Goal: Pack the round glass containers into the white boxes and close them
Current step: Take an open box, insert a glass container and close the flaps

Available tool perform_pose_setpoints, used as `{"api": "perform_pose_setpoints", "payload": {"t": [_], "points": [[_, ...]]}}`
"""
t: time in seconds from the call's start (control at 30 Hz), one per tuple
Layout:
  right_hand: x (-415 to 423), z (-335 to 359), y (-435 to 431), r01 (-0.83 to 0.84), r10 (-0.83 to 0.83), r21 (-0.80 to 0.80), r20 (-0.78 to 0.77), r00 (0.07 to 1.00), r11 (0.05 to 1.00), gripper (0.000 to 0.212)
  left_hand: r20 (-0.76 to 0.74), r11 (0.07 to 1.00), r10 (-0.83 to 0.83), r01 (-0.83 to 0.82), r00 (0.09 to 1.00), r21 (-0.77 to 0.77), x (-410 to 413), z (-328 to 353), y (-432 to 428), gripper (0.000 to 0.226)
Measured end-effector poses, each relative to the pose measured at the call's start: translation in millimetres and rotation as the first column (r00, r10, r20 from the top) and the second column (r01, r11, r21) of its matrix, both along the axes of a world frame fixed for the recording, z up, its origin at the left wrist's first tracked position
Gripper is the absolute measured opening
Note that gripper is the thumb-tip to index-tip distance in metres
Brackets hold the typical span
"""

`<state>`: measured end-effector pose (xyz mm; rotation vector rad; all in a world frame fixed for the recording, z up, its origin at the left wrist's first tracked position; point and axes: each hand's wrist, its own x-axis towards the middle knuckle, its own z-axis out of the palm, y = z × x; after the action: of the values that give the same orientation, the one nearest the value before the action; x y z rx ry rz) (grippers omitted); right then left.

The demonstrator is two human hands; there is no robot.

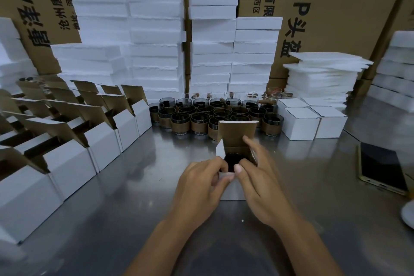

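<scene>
Through the head camera, we have one white box (230, 189) standing on the metal table (134, 197) directly in front of us. Its lid (238, 134) is raised upright at the back, with the brown inside facing us. A dark glass container (231, 159) sits down inside the box, and only its top shows. Our left hand (202, 177) curls over the front rim, thumb and fingers pinching the front wall. Our right hand (257, 175) clasps the right side of the box, thumb on the front rim and fingers reaching along the side flap. That hand is slightly blurred, so we cannot tell exactly where each finger touches.

Beyond the box, the unpacked glass containers (201, 116) stand crowded together, each banded with a brown sleeve. Open boxes (100, 141) stand in rows on the left and closed boxes (313, 121) sit on the right. A phone (383, 166) lies near the table's right edge.

We judge the glass to be rigid, fairly heavy for its size, smooth and breakable. The sleeved waist looks like the surest place to take hold. The containers stand so close that lifting one could knock its neighbours. The box is probably light, thin card that buckles under a squeeze, so we would steady it by its corners and lower walls and fold the lid by its free edge.
</scene>
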<state>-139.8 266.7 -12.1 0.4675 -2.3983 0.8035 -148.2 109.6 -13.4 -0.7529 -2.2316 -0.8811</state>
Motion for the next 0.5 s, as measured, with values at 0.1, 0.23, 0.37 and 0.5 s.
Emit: {"api": "perform_pose_setpoints", "payload": {"t": [0.1, 0.23, 0.37, 0.5], "points": [[3.4, 4.3, -9.2, 0.006, -0.018, -0.247, -0.045, 0.999, 0.969, 0.030, 0.081, 0.985, -0.044, 0.029, 0.996, 0.170, -0.4, 3.0, -1.6, 0.010], [-0.2, 4.0, -19.7, 0.026, -0.066, -0.672, -0.034, 0.997, 0.740, 0.023, 0.237, 0.873, -0.122, -0.009, 0.964, 0.488, -2.5, 6.2, 2.7, 0.026], [-6.5, 3.6, -19.6, 0.094, 0.070, -0.801, 0.167, 0.983, 0.591, 0.041, 0.476, 0.838, -0.208, -0.095, 0.854, 0.538, -6.7, 3.2, 8.6, 0.048], [-6.5, 6.0, -19.8, 0.078, 0.176, -0.813, 0.218, 0.960, 0.577, 0.050, 0.568, 0.811, -0.281, -0.126, 0.773, 0.572, -9.4, 2.5, 9.5, 0.063]]}}
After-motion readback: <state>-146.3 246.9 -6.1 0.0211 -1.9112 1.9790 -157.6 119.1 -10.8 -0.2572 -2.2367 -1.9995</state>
